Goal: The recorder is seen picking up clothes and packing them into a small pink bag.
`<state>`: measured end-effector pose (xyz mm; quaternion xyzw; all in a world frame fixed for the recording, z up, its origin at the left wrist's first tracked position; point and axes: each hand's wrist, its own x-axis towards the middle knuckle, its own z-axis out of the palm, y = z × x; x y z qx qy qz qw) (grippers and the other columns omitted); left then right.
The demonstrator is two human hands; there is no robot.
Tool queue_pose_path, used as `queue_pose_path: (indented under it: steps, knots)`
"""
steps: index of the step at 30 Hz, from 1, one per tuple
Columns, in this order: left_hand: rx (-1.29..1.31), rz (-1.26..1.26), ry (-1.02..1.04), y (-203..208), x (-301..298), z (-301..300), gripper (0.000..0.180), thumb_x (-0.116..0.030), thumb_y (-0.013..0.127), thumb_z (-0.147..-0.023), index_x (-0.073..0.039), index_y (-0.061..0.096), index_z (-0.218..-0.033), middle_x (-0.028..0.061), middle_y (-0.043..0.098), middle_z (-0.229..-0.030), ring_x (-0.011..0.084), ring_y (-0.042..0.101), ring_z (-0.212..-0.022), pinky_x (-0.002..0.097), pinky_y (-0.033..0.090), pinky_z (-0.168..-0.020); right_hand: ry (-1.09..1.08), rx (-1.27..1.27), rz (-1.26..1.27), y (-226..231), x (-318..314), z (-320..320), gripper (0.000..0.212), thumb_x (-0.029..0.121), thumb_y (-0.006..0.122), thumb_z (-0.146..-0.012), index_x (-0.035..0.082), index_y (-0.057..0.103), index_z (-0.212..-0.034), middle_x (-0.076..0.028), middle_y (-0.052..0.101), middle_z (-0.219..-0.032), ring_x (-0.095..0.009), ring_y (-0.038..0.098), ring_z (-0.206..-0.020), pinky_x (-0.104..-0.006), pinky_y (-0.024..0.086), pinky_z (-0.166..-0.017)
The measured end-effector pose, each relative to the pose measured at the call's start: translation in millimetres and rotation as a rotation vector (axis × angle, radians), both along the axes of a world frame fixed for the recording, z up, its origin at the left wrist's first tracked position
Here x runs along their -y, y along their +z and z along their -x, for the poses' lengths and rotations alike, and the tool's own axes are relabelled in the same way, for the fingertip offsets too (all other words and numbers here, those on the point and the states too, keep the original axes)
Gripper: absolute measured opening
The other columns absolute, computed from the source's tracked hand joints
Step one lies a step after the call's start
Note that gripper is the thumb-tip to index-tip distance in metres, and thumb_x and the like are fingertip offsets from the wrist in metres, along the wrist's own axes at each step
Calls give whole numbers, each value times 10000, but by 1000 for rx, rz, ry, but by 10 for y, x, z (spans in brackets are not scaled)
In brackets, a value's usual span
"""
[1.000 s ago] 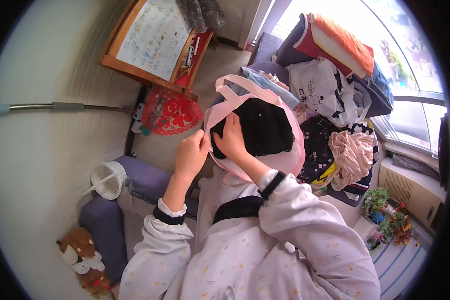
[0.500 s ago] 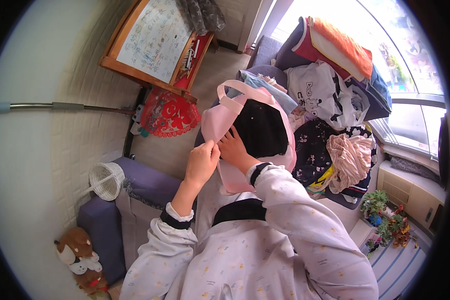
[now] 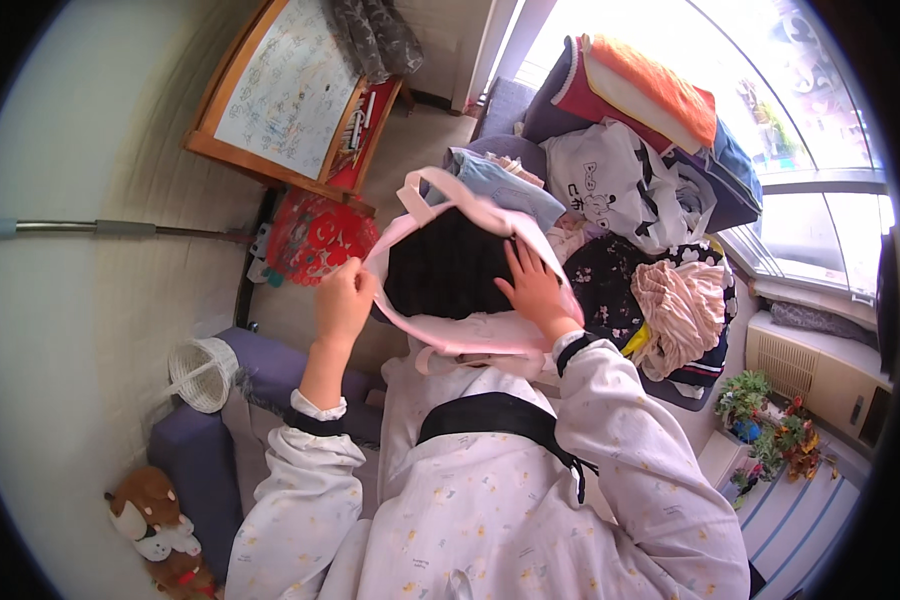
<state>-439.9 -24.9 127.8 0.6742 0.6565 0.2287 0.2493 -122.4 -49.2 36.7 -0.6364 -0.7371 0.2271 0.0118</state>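
Note:
A pink tote bag point(image 3: 470, 335) stands in front of me with its mouth wide and its light handles up at the far side. Black folded cloth point(image 3: 445, 265) fills the inside. My left hand point(image 3: 344, 300) is closed on the bag's left rim. Flat and spread, my right hand point(image 3: 536, 292) rests at the right inner side, its fingers against the edge of the black cloth. The bottom of the bag is hidden.
Right of the bag lie piled clothes, with a beige crumpled garment point(image 3: 680, 310) on top. Beyond are a white plastic bag point(image 3: 600, 180) and folded towels point(image 3: 660, 95). A wood-framed whiteboard point(image 3: 285, 95) stands far left. A white wicker basket point(image 3: 202, 375) sits nearer.
My left hand has moved left, pulling the bag's rim outward. My right hand has crossed from the left side of the black cloth to its right side. The bag's mouth is wider.

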Motion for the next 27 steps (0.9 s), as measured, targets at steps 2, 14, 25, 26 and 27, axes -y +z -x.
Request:
queue_pose_path:
  steps: [2,14,25,26,27]
  knots:
    - [-20,82,9,27,7,-1,136,-124,557,-807,-21,532,-721,188,599,-690,383,594,-668,455,449,-571,78,205,-59,-218,101,-199,708,477,503,-883,77,299,-1431,-173,308,-1460,-324,262,-1362,-475,206,-1099]
    - [-248,-372,-278,423,231,-575,413,-209,610,-823,-48,475,-1178,147,465,-1254,318,450,-1165,438,365,-963,267,-237,-278,798,229,-127,378,72,543,-768,63,596,-1142,-110,525,-1291,-274,419,-1274,-419,318,-1071]
    - [-153,-31,-820,361,432,-1799,579,-336,534,-905,-50,366,-1378,176,367,-1409,353,364,-1280,442,292,-1054,-619,-14,-493,361,1318,-1892,473,142,597,-827,70,470,-1277,-184,379,-1397,-347,394,-1258,-441,315,-1040]
    - [-166,-28,-831,379,428,-1871,570,-333,548,-896,-53,386,-1365,169,371,-1407,346,373,-1274,440,298,-1048,-680,78,-464,239,1418,-2151,531,179,624,-818,72,436,-1303,-190,356,-1408,-352,380,-1266,-440,317,-1035]
    - [-182,-22,-840,389,425,-1924,561,-330,561,-887,-56,406,-1352,163,376,-1405,340,382,-1267,437,303,-1042,-730,162,-366,163,1478,-2381,588,206,657,-797,72,414,-1315,-188,341,-1415,-351,361,-1279,-438,308,-1044]
